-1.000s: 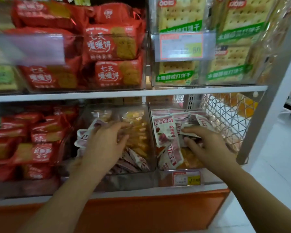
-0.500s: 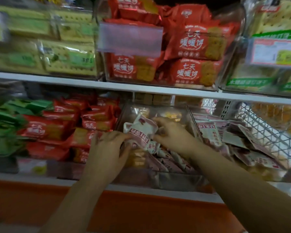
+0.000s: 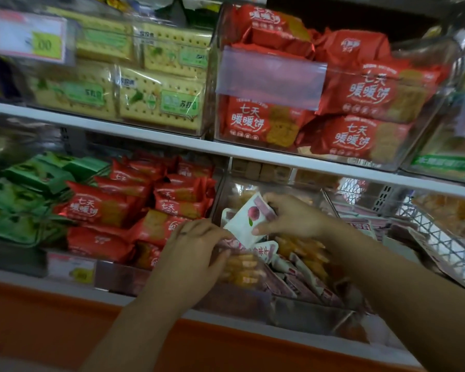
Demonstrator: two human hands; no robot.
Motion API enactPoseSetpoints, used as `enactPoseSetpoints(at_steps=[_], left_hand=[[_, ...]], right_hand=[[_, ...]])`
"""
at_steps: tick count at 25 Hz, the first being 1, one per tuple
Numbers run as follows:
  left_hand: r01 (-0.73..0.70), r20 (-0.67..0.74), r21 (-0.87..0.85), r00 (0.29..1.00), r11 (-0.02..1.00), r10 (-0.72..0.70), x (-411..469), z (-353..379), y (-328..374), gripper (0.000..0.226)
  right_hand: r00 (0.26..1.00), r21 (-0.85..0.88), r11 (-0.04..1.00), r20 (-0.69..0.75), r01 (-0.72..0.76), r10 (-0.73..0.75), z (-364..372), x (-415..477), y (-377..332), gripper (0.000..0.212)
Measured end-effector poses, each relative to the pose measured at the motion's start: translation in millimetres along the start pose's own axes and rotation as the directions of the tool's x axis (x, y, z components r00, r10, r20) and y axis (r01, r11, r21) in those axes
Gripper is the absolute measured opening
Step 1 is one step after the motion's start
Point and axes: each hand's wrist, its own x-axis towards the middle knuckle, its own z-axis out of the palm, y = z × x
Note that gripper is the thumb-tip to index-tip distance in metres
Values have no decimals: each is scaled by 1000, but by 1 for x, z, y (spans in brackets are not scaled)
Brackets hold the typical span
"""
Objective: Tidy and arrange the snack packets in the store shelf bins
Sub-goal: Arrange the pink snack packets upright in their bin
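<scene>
A clear plastic bin (image 3: 293, 312) on the lower shelf holds small white-and-pink fruit snack packets and clear packets of orange pieces (image 3: 304, 248). My right hand (image 3: 293, 217) pinches one white-and-pink packet (image 3: 249, 220) and holds it tilted above the pile. My left hand (image 3: 196, 248) reaches into the bin's left side; its fingertips touch packets just under the held one, and the fingers hide what lies beneath them.
Red biscuit packets (image 3: 134, 208) fill the bin to the left, green packets (image 3: 24, 200) lie further left. The upper shelf (image 3: 172, 142) carries bins of cracker packs (image 3: 156, 103) and red packs (image 3: 360, 116). A white wire basket (image 3: 440, 245) stands at the right.
The view swung left. My right hand left the right-hand bin, came to the middle bin and lifted a white-and-pink packet there. My left hand stayed in that bin.
</scene>
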Motion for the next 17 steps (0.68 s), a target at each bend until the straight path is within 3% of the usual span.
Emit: enactPoseSetpoints(at_steps=[3,5,6,9,11,13,14,16,17], left_hand=[[12,-4,-1,1000,1000,-12,-1,0,0,28],[7,-5,15,1000,1000,-6,-2,0,2,27],[1,-10,17,1000,1000,-1,-3,1,2,26],[5,-32,16,999,1000,-4,-2,1,2,26],[-9,-23,40,1000,999,10,0,4,7,26],[-22,-8,62,1000,998,22,1,12,13,22],[-21,0,59,1000,998,21,2,15,15,20],[-4,16,50,1000,999,3,2,21,19,20],[11,29,52,1000,999,-13,2,22,21,20]], right_hand=[[998,-95,995,64,17,-11,10,-11,2,24],[1000,-138,990,11,25,-24,14,-18,0,49],[999,-139,990,-29,38,-42,14,-20,-1,52],[942,-119,990,-318,69,-104,3,-50,3,6],[811,-204,979,-567,33,-145,-4,-86,19,17],[624,-352,934,-744,-59,-241,-12,-115,50,25],[592,-388,907,-774,-162,-226,-17,-125,65,28],[615,-414,846,-777,-335,-137,-28,-135,93,31],[665,-419,830,-743,-368,-80,-35,-136,97,31]])
